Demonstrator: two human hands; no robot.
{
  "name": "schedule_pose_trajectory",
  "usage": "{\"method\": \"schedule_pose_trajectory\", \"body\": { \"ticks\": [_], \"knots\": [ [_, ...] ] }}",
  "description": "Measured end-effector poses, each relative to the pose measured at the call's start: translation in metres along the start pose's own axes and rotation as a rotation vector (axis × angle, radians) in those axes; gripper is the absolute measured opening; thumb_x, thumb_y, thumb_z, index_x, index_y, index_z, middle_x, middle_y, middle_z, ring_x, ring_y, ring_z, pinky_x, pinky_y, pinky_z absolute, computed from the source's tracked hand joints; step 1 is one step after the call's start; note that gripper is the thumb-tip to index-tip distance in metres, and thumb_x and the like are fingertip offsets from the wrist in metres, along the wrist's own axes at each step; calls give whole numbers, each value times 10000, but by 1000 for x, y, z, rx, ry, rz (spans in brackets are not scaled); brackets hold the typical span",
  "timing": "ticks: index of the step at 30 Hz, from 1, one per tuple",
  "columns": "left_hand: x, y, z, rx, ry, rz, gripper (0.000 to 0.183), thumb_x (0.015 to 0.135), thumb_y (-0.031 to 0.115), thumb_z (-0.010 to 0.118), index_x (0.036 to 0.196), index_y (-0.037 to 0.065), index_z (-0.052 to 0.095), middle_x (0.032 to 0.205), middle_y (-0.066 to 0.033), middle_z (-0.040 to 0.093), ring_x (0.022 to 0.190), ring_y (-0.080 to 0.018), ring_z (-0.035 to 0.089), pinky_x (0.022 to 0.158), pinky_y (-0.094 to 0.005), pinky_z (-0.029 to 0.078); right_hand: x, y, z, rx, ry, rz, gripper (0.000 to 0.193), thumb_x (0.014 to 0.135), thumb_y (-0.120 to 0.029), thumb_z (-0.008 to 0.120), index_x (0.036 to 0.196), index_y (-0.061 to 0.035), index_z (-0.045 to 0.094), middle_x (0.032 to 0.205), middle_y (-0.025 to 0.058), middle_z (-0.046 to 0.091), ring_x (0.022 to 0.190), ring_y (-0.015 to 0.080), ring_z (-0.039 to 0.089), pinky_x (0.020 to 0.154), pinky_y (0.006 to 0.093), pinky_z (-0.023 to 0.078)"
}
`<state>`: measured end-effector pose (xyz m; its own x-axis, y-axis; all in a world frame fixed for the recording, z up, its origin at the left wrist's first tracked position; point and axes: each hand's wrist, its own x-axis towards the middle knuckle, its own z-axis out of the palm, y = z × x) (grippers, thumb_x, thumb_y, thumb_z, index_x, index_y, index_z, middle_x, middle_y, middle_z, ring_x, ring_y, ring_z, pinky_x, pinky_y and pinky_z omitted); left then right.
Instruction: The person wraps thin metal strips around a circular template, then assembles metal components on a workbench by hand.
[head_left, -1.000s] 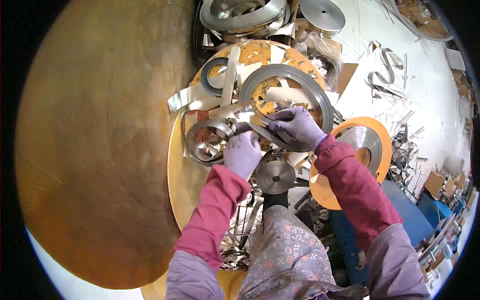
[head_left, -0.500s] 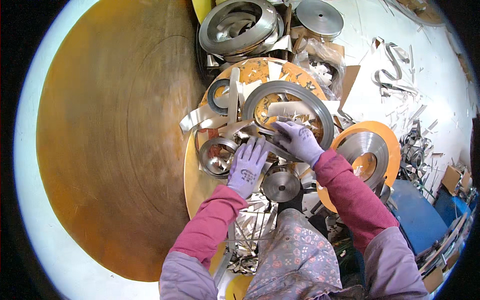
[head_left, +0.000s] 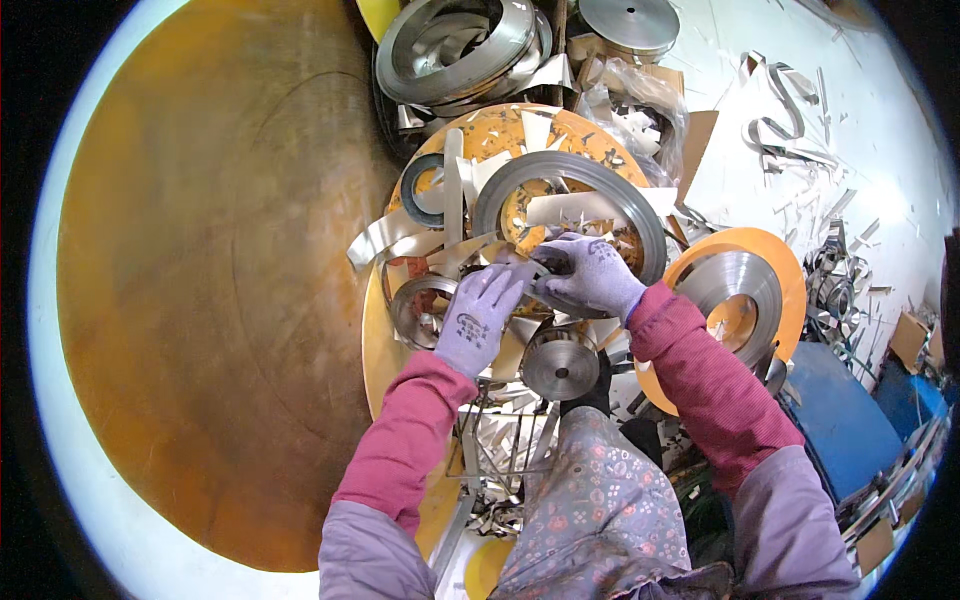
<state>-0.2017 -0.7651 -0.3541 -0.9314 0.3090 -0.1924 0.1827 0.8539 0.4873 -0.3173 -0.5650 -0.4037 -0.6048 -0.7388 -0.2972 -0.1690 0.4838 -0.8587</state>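
Both my hands wear pale purple gloves and meet above a cluttered work surface. My left hand [head_left: 478,318] has its fingers drawn together and reaching right, over a thin metal strip [head_left: 534,289]. Facing it, my right hand [head_left: 592,276] is curled, thumb and fingers pinching the same strip. My fingers hide much of the strip. A wide steel ring [head_left: 650,235] lies just beyond my right hand. Beside my left hand is a smaller metal ring [head_left: 403,312], partly covered by the hand. A round steel coil with a small centre hole [head_left: 561,368] sits just below both hands.
On the left stands a large brown disc [head_left: 210,280]. Metal coils [head_left: 400,65] and a flat steel disc [head_left: 630,22] sit at the back. To the right are an orange disc [head_left: 790,290] bearing a steel coil, a blue panel [head_left: 845,420] and scattered metal scraps [head_left: 835,290].
My right hand's fingers have curled from a reaching pose into a pinch. My left hand has shifted slightly left in the picture, and the whole view has moved a little.
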Motion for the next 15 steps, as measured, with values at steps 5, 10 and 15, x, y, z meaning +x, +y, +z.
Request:
{"method": "schedule_pose_trajectory", "body": {
  "ticks": [5, 10, 15],
  "knots": [
    [-5, 15, -3, 226, -169, 14, 620, 768, 65, 532, 1377, 87, 415, 1453, -154, 361, 1329, -335, 357, 1081, -478, 303, 4, 0, -8, 189, -122, 142, 376, 765, -260, 693, 1120, -137, 690, 1271, 182, 571, 1115, 311, 591, 980, 382, 445],
    [-8, 23, 8, 282, -254, -25, 582, 852, 111, 449, 1426, 163, 373, 1538, -141, 226, 1401, -346, 248, 1108, -484, 264, -6, 9, 3, 86, 34, -10, 324, 793, -237, 678, 1100, -134, 697, 1182, 178, 621, 1061, 315, 612, 946, 384, 464],
    [-11, 20, 7, 287, -203, -13, 589, 843, 118, 459, 1424, 154, 372, 1523, -136, 259, 1388, -338, 274, 1100, -476, 282, -5, 8, 2, 83, 77, -67, 313, 811, -233, 665, 1100, -117, 687, 1091, 162, 648, 1027, 325, 617, 922, 390, 474]
  ]
}}
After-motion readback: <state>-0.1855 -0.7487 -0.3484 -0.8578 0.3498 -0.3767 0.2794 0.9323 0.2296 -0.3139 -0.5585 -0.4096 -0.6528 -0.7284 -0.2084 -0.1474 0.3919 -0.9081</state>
